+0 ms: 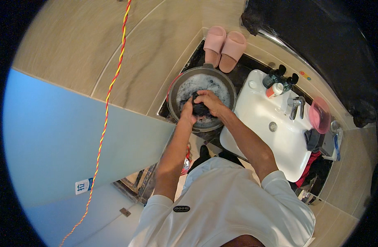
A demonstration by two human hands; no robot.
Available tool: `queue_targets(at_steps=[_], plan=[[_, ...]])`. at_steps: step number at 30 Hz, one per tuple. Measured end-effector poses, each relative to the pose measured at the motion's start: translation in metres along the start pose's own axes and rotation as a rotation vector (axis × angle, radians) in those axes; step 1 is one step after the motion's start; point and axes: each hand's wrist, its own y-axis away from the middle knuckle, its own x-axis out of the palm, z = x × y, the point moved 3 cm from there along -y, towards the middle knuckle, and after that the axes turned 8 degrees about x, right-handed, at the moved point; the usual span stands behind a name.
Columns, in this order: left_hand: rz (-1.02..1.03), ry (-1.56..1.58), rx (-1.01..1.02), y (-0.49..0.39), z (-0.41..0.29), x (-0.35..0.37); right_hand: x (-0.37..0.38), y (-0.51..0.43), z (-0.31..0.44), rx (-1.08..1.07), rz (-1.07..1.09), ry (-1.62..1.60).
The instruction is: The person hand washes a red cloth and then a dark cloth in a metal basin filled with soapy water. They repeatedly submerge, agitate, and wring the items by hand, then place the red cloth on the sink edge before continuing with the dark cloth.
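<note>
A round grey basin (233, 89) of foamy water (207, 81) stands on the dark counter in front of me. Over its near half, both hands grip a bunched black cloth (199, 108). My left hand (188, 111) has it from the left side, with some fingertips showing below the bundle. From the right, my right hand (210, 101) curls its fingers and thumb over the top of the same cloth. Part of the cloth is hidden behind my hands, and I cannot tell how much of it lies in the water.
Right of the basin is a white washbasin (250, 123) with a chrome faucet (297, 108). Several bottles (274, 90) and a pink bowl (320, 115) stand along its back. Pink slippers (223, 48) lean behind the basin. A glass door (84, 132) and twisted cord (106, 111) are at left.
</note>
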Motion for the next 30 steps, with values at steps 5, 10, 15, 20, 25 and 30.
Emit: queue_targets(at_steps=[5,10,15,20,25,30], plan=[[-0.06,0.095,0.127,-0.028,0.013,-0.017,-0.003,-0.005,0.007,-0.172,-0.123,-0.043],[-0.254,-0.015,0.404,0.042,-0.025,0.005,-0.031,0.009,0.022,-0.113,-0.429,0.336],[-0.332,-0.087,0.37,0.066,-0.033,0.004,-0.041,0.005,0.018,-0.152,-0.531,0.96],[-0.207,-0.12,0.152,0.059,-0.017,0.013,-0.04,-0.013,-0.02,0.134,-0.346,1.084],[-0.023,-0.17,0.023,0.019,0.01,0.009,-0.014,-0.006,-0.023,0.064,-0.356,0.602],[0.073,0.138,-0.09,0.024,0.005,0.013,0.011,0.034,0.007,-0.054,-0.142,-0.122]])
